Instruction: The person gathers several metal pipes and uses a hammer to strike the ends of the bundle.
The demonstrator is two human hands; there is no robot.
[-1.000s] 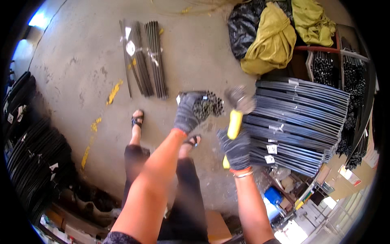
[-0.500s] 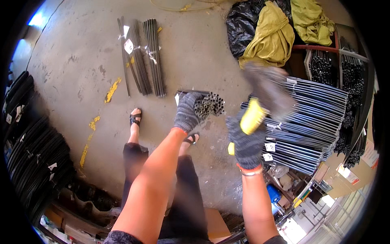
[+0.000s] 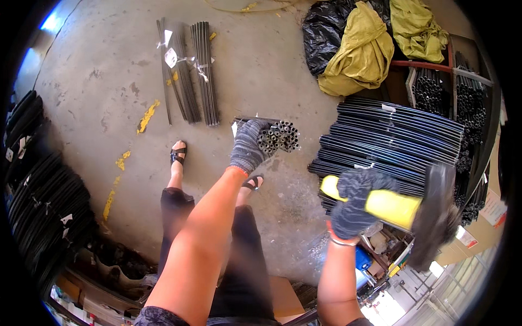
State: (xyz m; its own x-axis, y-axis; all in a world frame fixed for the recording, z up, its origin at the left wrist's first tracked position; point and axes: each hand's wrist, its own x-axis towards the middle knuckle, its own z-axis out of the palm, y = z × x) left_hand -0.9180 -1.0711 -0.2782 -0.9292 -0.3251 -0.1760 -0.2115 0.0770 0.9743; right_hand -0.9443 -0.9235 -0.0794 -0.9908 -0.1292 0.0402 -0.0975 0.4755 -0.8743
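Note:
My left hand (image 3: 251, 145), in a grey knitted glove, is closed round a bundle of thin dark metal tubes (image 3: 279, 136). The hollow ends of the tubes face right. A white tag hangs beside that grip. My right hand (image 3: 359, 202), gloved the same way, grips the yellow handle (image 3: 392, 208) of what looks like a wide brush. Its dark head (image 3: 432, 217) is smeared by motion and points right, over the edge of the stacked tubes and apart from the held bundle.
Tied bundles of rods (image 3: 204, 76) lie on the concrete floor ahead. Stacked dark tubes (image 3: 394, 141) stand at right, near racks of more tubes (image 3: 429, 89). Yellow sacks (image 3: 359, 51) and a black plastic bag (image 3: 324, 41) sit beyond. Black bundles (image 3: 49, 201) fill the left side.
My right hand has swung the brush rightward and down, away from the bundle's ends. The left hand and its tubes have barely moved.

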